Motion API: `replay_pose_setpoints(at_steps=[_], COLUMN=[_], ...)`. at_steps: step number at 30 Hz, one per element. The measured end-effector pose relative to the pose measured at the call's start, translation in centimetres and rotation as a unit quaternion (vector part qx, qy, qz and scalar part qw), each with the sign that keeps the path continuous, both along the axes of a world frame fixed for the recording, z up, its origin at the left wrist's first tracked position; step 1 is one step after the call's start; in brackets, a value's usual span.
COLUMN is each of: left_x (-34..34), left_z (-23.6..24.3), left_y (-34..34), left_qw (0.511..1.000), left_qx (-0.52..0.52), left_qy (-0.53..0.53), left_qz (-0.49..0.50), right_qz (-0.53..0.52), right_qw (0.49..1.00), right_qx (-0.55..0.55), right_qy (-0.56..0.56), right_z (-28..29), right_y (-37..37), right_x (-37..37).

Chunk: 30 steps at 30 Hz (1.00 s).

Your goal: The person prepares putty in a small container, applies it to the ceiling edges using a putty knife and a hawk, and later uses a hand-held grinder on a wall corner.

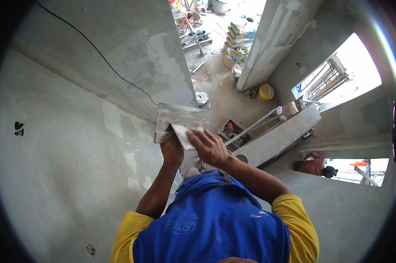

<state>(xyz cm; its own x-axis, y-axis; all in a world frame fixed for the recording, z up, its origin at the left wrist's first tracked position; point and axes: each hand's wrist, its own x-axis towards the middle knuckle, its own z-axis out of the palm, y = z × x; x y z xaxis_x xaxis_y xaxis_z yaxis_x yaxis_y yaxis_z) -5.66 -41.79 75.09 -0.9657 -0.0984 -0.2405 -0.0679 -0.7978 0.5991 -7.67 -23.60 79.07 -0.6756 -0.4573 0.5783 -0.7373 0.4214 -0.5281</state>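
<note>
My left hand [173, 150] is closed under a flat rectangular plasterer's hawk [178, 115], its grey surface smeared with putty. In front of my body, my right hand [211, 147] grips a pale, putty-coated scraper [183, 136]. The scraper lies tilted over the near right part of the hawk and hides some of it. My fingers cover the scraper's right end, and the hawk's handle is out of sight.
A grey plastered wall [66, 153] runs along the left. To the right stands a long bench [281, 136] beside a tool box [233, 131]. Farther off are a yellow bucket [266, 92] and stacked bags [241, 35] by a doorway. A person [312, 165] is at the lower right opening.
</note>
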Motion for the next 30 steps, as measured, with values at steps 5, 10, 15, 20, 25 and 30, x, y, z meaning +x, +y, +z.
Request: replay_pose_setpoints(at_steps=[5, 10, 15, 20, 25, 30], left_x=[-2.2, -3.7, -6.0, -6.8, -8.1, -9.6], left_z=[4.3, 5.4, 2.9, 3.1, 0.6, -5.8], left_y=[4.1, 5.1, 8.7, 11.7, 11.0, 9.1], left_qw=[0.986, 0.984, 0.994, 0.985, 0.988, 0.964], left_qx=[-0.118, -0.15, -0.082, -0.129, -0.012, 0.113], left_qy=[0.017, -0.044, -0.071, -0.108, -0.143, -0.213], left_qz=[0.12, 0.083, 0.02, -0.035, -0.059, -0.111], right_qz=[-0.275, -0.078, 0.139, -0.056, -0.144, -0.047], right_qw=[0.907, 0.686, 0.523, 0.569, 0.864, 0.96], right_qx=[0.003, -0.505, -0.419, -0.397, -0.322, -0.201], right_qy=[-0.318, -0.517, -0.729, -0.718, -0.36, -0.187], right_z=[-8.5, -4.5, -7.6, -8.9, -9.7, -9.8], right_y=[10.1, 13.9, 15.7, 14.5, 14.4, 11.9], right_x=[-7.6, -8.0, -8.7, -12.0, -13.1, -11.4])
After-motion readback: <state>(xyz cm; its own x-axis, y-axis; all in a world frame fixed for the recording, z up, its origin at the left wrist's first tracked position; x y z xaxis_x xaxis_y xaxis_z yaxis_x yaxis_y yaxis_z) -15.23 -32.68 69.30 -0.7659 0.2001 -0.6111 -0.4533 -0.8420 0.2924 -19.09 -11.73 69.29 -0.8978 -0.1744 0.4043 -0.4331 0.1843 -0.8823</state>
